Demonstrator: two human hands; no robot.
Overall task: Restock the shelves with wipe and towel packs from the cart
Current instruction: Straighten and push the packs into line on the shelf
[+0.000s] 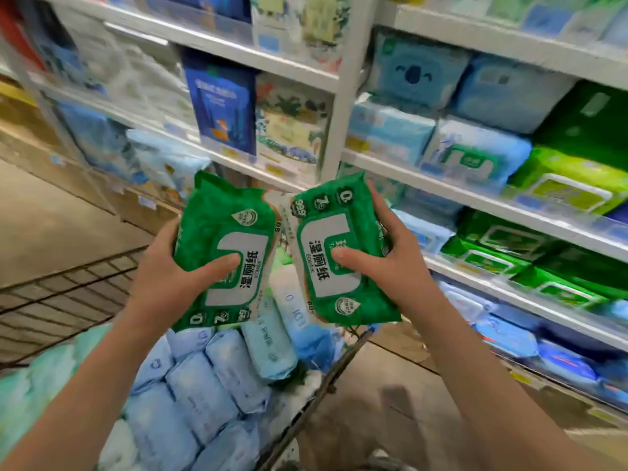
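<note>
The left green wipe pack in the left hand reads 湿厕纸 beside the thumb, and 0, 7, 99 on dark dots near the wrist. The right green wipe pack in the right hand reads 湿厕纸 too, with 999, 7, 0 at the end far from the wrist.

Left green pack and right green pack tilt face-up above the cart (blue packs inside).

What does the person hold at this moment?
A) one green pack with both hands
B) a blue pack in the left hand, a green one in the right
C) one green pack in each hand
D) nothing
C: the left hand grips the left green pack and the right hand grips the right green pack, each thumb on the front.
</note>
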